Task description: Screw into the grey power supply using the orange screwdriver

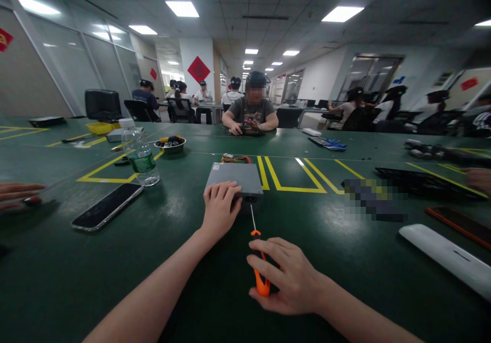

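Observation:
A grey metal computer power supply (240,174) lies on the green table (184,281) in front of me, with coloured cables (236,159) coming out at its far side. My left hand (222,205) grips its near left corner, fingers over the top. In my right hand (286,274) is an orange and black screwdriver (262,276), its handle between my fingers and thumb. The shaft points away from me, and its tip is at or close to the near face of the power supply, below the socket. Whether the tip touches a screw I cannot tell.
Left of me are a phone (109,207), a water bottle (141,158) and a bowl of tools (171,144). To the right lie a white elongated case (447,256) and an orange-edged phone (460,225). Another person's hand (19,194) rests at far left; a person (251,107) sits opposite.

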A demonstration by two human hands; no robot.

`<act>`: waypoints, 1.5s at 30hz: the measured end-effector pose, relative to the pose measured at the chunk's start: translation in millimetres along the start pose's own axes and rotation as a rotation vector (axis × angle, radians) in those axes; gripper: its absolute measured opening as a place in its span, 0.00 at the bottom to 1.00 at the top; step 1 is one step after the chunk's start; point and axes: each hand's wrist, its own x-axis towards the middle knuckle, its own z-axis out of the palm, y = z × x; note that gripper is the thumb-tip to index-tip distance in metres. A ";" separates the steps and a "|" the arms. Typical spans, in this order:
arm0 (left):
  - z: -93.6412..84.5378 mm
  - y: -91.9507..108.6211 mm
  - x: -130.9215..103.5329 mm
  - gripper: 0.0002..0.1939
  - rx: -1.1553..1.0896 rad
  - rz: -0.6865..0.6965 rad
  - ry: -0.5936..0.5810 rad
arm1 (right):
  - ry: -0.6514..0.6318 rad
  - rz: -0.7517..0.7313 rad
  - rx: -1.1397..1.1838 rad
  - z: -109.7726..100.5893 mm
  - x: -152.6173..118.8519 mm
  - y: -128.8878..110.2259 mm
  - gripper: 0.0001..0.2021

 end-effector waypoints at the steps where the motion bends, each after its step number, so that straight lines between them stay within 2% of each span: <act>1: -0.2 -0.4 -0.2 0.11 0.000 0.004 -0.001 | 0.005 0.014 -0.004 -2.2 -2.4 2.0 0.15; 6: -3.3 -3.7 -2.4 0.14 0.003 0.053 -0.048 | 0.005 0.053 -0.018 -9.6 -10.2 11.1 0.14; 11: -7.2 -5.7 -4.1 0.18 0.000 0.090 -0.093 | 0.022 0.019 -0.009 -9.1 -8.7 12.0 0.14; 24: -8.7 -5.3 -5.3 0.20 0.005 0.103 -0.102 | -0.001 0.049 -0.020 -8.7 -7.2 12.3 0.14; 27: -8.2 -5.5 -5.3 0.20 0.002 0.106 -0.101 | -0.006 0.067 -0.003 -9.7 -8.1 11.9 0.17; 34: -7.8 -6.1 -5.3 0.20 0.000 0.104 -0.103 | -0.091 0.064 0.014 -12.0 -4.4 8.6 0.18; 40: -8.4 -6.0 -5.0 0.20 0.002 0.107 -0.098 | 0.033 0.066 0.046 -7.6 -5.3 11.3 0.19; 45: -8.7 -5.9 -5.4 0.21 0.003 0.108 -0.100 | 0.031 0.070 0.055 -7.5 -5.6 13.1 0.18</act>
